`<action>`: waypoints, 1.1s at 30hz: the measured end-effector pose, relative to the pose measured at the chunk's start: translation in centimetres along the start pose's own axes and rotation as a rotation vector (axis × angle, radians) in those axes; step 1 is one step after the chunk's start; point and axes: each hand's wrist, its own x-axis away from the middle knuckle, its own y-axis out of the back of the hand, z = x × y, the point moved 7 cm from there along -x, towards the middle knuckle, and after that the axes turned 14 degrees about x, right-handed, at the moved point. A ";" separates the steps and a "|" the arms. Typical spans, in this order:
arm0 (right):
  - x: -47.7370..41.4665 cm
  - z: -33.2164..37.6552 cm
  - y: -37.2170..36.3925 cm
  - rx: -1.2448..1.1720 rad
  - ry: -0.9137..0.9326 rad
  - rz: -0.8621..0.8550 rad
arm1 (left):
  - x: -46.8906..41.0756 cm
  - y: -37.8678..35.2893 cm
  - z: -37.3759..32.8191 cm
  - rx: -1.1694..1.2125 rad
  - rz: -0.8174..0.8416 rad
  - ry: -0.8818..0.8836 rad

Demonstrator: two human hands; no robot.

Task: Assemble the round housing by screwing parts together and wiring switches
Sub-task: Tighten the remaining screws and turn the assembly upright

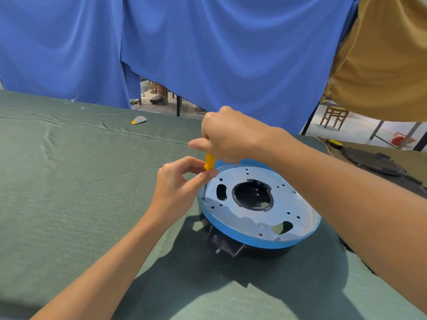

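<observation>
Desk (pixel 69 204): a wrinkled green cloth is spread over it, and everything stands on it.
Round housing (pixel 265 248): it is set just below and to the right of both grips. A black body is seen under a pale plate (pixel 254 218) with a blue rim and a large round opening in the middle.
Handling: the housing is judged stiff, fairly heavy and unlikely to slide on the cloth. It is best taken by the rim or the black body, not by the thin edges of the cut-outs.
Screw (pixel 203 198): it is seated at the plate's left edge, directly beneath the left grip, and the tool's tip is set on it.
Left grip (pixel 178 181): thumb and fingertips are pinched on the lower end of the yellow handle, and the tool is steadied there.
Screwdriver (pixel 209 163): it is held near upright between the two grips. It is judged light, with a thin, stiff shaft, and apt to slip off the screw head if tilted.
Right grip (pixel 228 135): it is clenched round the top of the handle, directly above the left grip.
Black round part (pixel 374 161): it is laid well apart, to the right of the right grip.
Grey and yellow piece (pixel 138 120): it is left far beyond the left grip.
</observation>
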 end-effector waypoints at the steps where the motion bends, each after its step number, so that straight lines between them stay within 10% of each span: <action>1: 0.1 0.0 0.1 0.000 0.022 0.019 | 0.0 0.0 0.1 -0.008 0.023 -0.007; 33: 0.6 0.0 0.3 -0.021 0.108 0.077 | 0.0 -0.8 0.5 0.030 0.103 -0.007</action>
